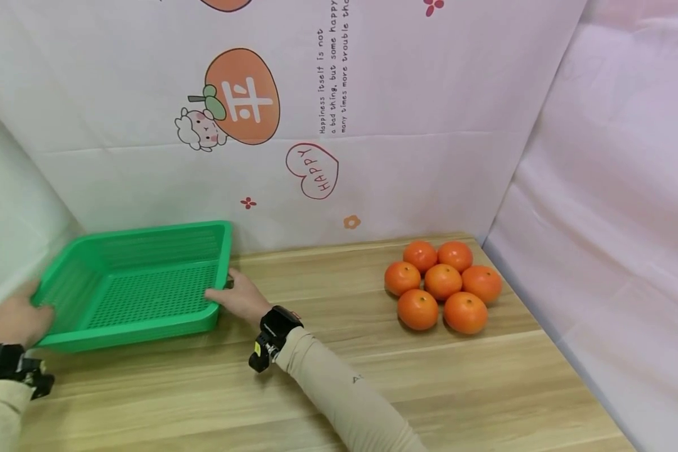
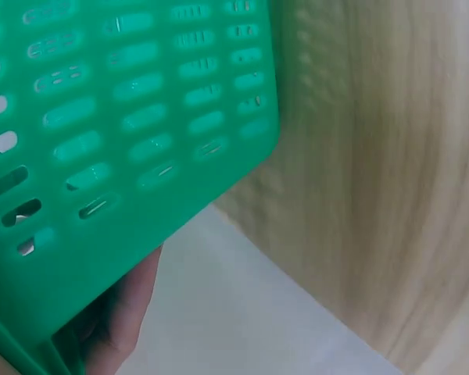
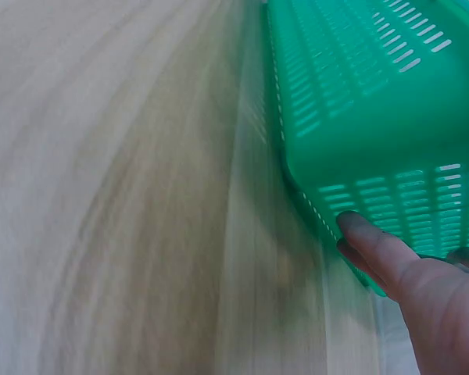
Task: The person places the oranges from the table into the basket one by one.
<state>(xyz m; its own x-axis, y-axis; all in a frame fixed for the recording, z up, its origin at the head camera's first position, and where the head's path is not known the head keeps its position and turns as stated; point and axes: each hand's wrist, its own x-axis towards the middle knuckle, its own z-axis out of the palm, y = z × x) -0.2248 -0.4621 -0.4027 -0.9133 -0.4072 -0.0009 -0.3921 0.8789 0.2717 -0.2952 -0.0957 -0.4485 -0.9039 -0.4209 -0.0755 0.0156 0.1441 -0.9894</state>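
A green plastic basket (image 1: 141, 328) with a perforated floor stands at the left of the table, near the back wall. My left hand (image 1: 16, 319) grips its left rim, thumb over the edge; in the left wrist view the left fingers (image 2: 133, 305) show under the slotted wall. At the opposite end, my right hand (image 1: 242, 298) holds the right rim with the thumb on top. Seen from the right wrist, the right fingers (image 3: 383, 254) lie against the outside of the slotted end wall, low down near the basket's base.
Several orange tangerines (image 1: 443, 282) sit in a tight cluster at the back right of the wooden table (image 1: 328, 351). A white printed cloth (image 1: 407, 125) hangs behind, with more white cloth (image 1: 616, 207) along the right side and at the left.
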